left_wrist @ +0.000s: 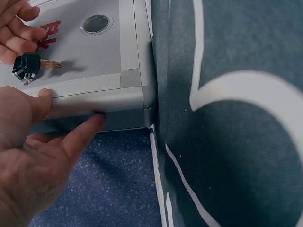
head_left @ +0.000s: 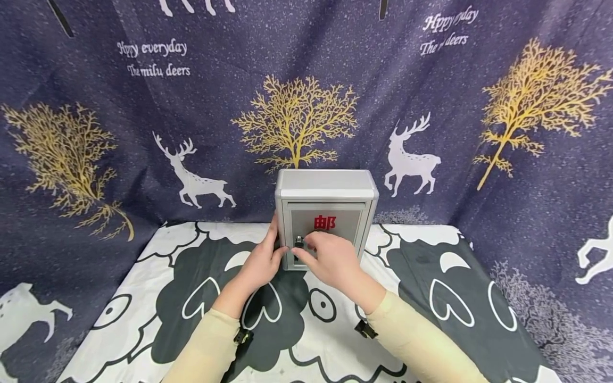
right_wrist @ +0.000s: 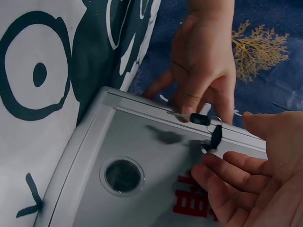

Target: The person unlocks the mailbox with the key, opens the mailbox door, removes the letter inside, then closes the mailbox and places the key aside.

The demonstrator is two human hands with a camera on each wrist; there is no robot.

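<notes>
A silver metal mailbox with red lettering stands upright on the patterned cloth. At its left side, my left hand holds the box, thumb on the front edge and fingers along the side wall. A key with a black head sits at the small lock on the door, and a second black-headed key hangs from the same ring. My right hand is in front of the door, fingers loosely bent beside the lock. In the right wrist view its thumb stands apart from the keys.
A black-and-white cartoon cloth covers the table. Directly behind the box hangs a dark blue curtain printed with deer and golden trees. A round window is set low in the box's door.
</notes>
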